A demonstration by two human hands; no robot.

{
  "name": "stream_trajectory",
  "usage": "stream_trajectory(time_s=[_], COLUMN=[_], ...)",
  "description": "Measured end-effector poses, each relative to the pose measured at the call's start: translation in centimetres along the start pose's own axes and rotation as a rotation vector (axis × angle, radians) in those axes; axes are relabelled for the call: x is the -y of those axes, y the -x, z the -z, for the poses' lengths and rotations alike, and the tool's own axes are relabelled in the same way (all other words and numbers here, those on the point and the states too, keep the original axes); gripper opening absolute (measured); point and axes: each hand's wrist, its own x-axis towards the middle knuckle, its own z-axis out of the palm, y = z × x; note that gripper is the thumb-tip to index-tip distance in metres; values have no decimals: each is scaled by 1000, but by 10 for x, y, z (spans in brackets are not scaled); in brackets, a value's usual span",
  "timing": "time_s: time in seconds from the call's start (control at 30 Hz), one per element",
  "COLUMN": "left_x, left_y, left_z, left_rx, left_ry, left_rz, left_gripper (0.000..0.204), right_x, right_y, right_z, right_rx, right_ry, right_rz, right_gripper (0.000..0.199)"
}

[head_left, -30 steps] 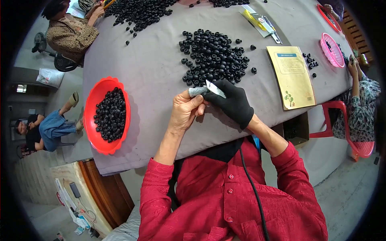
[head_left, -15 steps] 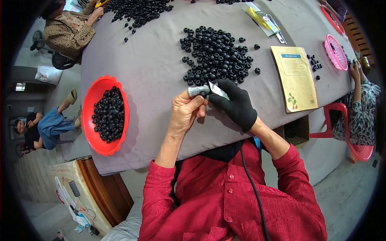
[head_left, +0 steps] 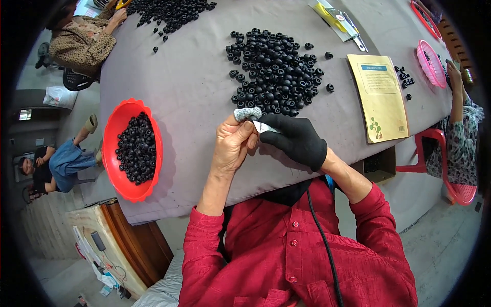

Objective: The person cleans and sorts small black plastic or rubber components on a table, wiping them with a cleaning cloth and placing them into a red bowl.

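Observation:
My bare left hand (head_left: 230,146) is closed in a pinch, a speckled grey cover (head_left: 247,113) wrapped round its index finger. A small black round part sits between its fingertips, mostly hidden now. Beside it, my right hand (head_left: 299,142) wears a black glove and grips a small white, flat blade-like tool (head_left: 264,127), its tip against the left fingertips. Just beyond both hands lies a loose pile of black round parts (head_left: 276,71), many with a hole in them. To the left, a red scalloped basin (head_left: 111,153) holds more of the same parts.
A yellow booklet (head_left: 378,102) lies right of the pile, with a knife in clear packaging (head_left: 340,21) beyond it. A pink basket (head_left: 430,64) stands at the far right. One person (head_left: 84,43) works at the far left, another (head_left: 455,123) at the right. A red chair (head_left: 434,153) touches the table's right side.
The white tool has turned lower and moved left, closer against the left fingertips. The black part, visible between the fingers before, is now mostly covered. The view has shifted slightly.

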Motion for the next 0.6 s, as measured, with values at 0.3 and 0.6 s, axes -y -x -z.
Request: stream_trajectory(time_s=[0.3, 0.6], left_x=[-1, 1], left_y=[-1, 0], left_z=[0, 2], left_rx=[3, 4], left_ry=[-15, 1], left_rz=[-13, -10], left_gripper=[17, 17], right_x=[0, 2], right_y=[-2, -2], right_z=[2, 1], right_rx=[-4, -20], right_ry=[109, 99], right_rz=[84, 62], right_gripper=[32, 27])
